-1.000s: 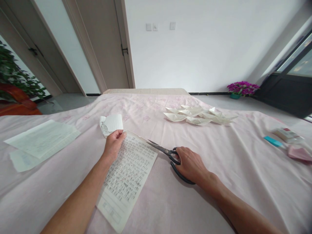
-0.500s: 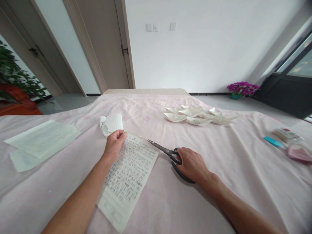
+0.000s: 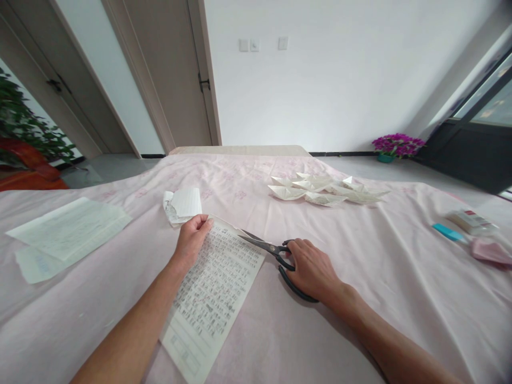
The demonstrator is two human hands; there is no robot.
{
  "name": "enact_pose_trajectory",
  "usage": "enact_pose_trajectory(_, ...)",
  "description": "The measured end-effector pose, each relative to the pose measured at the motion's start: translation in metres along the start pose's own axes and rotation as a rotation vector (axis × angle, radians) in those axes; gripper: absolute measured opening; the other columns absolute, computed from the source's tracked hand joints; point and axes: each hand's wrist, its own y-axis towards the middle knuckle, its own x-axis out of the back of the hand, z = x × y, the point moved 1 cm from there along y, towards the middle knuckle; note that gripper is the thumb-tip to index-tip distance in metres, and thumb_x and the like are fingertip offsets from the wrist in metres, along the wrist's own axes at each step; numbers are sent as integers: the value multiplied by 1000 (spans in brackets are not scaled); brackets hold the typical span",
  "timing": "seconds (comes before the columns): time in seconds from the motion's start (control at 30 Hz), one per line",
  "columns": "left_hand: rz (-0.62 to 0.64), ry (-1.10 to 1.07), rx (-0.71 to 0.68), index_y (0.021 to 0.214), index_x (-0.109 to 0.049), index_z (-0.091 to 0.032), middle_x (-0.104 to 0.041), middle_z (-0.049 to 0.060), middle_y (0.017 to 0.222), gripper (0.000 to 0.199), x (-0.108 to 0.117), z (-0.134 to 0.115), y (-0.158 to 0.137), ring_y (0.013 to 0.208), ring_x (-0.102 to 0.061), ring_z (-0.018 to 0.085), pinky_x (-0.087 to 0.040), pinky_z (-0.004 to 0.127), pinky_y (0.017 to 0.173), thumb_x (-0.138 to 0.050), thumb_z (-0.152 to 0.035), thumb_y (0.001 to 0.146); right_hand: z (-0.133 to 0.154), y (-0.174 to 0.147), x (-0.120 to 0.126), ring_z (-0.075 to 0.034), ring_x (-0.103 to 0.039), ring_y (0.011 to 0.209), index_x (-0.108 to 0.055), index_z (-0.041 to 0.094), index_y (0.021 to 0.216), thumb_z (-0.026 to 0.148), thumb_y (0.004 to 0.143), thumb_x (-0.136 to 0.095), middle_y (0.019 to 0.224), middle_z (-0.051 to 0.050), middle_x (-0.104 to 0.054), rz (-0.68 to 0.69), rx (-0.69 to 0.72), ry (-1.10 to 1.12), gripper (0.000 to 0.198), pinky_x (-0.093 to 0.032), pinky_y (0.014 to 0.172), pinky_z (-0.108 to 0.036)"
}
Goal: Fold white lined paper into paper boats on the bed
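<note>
A sheet of handwritten paper (image 3: 216, 288) slants across the cloth in front of me. My left hand (image 3: 192, 237) pinches its upper left corner between thumb and fingers. Black-handled scissors (image 3: 272, 248) are gripped in my right hand (image 3: 314, 269), with fingers wrapped round the handles. Their blades are parted and straddle the sheet's top edge near its right corner. Just beyond my left hand lies a crumpled, lined scrap of paper (image 3: 187, 202).
A pink floral cloth (image 3: 340, 341) covers the table. Several folded paper boats (image 3: 320, 189) cluster at the back right. More written sheets (image 3: 72, 229) lie at the left. At far right are a blue item (image 3: 448, 232), a clear packet (image 3: 472, 221) and a pink cloth (image 3: 491, 250).
The scissors have moved slightly left, and their blades have spread over the paper's top edge. My left hand and the sheet have shifted a little to the right.
</note>
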Motion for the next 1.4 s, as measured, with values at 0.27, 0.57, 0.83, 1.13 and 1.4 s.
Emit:
enact_pose_trajectory(0.27,-5,-9,0,85,-65,-15,-61,-2,68,36,-2,-4,-3,60,-51,12,-39,23,59,-73,-46,68,-2,-1,-1,-21,-55,88,-53,19,86,21,77,-54,91,-6,-63,6,-10,22,9,-30,66,-29)
enact_pose_trajectory(0.57,-4,14,-4,85,-64,-16,-60,-2,68,36,-3,-5,-3,60,-51,12,-38,22,58,-72,-47,69,-2,-1,1,-18,-56,80,-53,19,80,19,79,-55,85,-5,-63,22,-25,15,2,-27,63,-28)
enact_pose_trajectory(0.83,-4,16,-10,83,-65,-15,-61,-1,68,36,-4,-5,-4,60,-51,12,-39,22,58,-72,-47,68,-8,0,-3,-17,-56,73,-53,19,76,19,79,-52,79,-4,-62,6,-14,-6,3,-25,60,-27)
enact_pose_trajectory(1.13,16,16,-12,86,-65,-15,-60,-2,67,34,-4,-4,-3,59,-51,11,-39,22,57,-71,-46,72,-7,-1,1,-17,-55,74,-55,19,79,21,83,-51,83,-5,-63,-18,4,-12,5,-24,60,-28)
enact_pose_trajectory(1.4,87,-10,-5,85,-65,-16,-61,-2,66,33,-11,-6,-9,59,-52,12,-41,23,58,-71,-46,72,-1,1,-1,-21,-55,89,-55,19,87,19,78,-55,92,-6,-63,-9,15,-1,9,-30,66,-28)
